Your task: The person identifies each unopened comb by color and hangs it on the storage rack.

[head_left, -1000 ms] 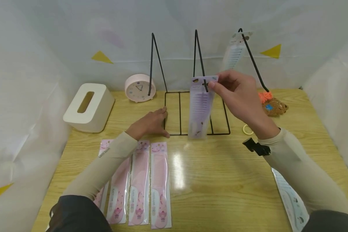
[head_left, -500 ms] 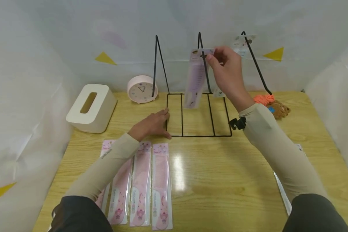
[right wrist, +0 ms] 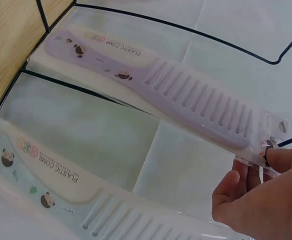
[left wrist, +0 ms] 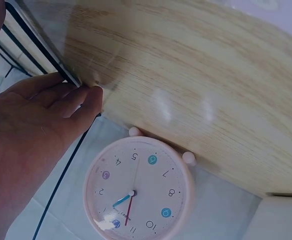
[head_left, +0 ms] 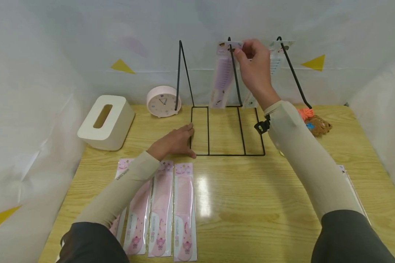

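We've got the purple comb (head_left: 223,75) at 12 o'clock, R hand (head_left: 255,67) fingers (right wrist: 236,187) pinched on its card top, right at the middle peg (head_left: 232,58) of the rack (head_left: 227,131). To do this well we'd keep the card hole square to the peg tip and slide it on gently, no twist. L hand (head_left: 174,140) lies flat, fingers straight, on the rack base at 9 o'clock, steadying it on the bench (head_left: 250,197). Pink combs (head_left: 171,208) wait at 7 o'clock.

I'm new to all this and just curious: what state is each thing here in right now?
Purple comb: packaged, hanging at the middle hook, pinched by the right hand.
Blue comb: hanging on the right hook.
Rack: upright, steadied by the left hand.
Pink combs: flat on table.
Clock: upright.
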Demonstrator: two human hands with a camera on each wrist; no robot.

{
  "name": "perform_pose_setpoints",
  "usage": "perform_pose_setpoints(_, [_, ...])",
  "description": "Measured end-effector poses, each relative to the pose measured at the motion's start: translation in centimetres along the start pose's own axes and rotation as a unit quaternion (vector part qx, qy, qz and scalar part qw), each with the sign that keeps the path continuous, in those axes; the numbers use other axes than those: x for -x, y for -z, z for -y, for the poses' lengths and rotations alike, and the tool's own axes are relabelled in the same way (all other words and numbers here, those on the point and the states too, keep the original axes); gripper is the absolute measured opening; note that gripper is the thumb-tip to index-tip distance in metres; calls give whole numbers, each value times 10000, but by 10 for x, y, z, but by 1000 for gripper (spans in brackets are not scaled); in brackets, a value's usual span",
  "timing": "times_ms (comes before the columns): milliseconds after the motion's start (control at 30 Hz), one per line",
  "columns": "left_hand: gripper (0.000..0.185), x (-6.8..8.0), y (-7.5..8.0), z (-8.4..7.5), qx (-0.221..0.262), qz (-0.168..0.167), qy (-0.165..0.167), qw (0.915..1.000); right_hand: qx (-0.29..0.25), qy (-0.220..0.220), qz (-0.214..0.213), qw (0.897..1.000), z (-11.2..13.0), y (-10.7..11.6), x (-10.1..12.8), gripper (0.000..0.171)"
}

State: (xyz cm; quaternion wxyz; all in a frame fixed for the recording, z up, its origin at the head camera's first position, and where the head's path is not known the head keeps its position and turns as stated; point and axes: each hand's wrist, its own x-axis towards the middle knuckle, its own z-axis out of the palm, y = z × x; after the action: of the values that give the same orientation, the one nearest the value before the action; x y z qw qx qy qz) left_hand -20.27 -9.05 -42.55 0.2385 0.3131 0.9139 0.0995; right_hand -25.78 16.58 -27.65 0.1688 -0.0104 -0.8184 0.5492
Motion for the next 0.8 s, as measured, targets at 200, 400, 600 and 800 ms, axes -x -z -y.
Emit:
perform_pose_setpoints(200, [111, -1, -1, -1, -12, 21, 45, 10000, 7, -143, 235, 9996, -2, 8, 2, 24])
perform_pose_setpoints(400, [111, -5, 0, -3, -123, 101, -65, 9999, 103, -388, 618, 9973, -9, 31, 29, 49])
perform_pose_setpoints(600, [112, -7, 3, 0, -180, 159, -59, 9997, 680, -196, 1321, 9887, -19, 54, 73, 49])
perform_pose_setpoints(800, [112, -8, 4, 4, -51, 184, -6, 9998, 1505, 273, 1924, 9693, -46, 86, 109, 34])
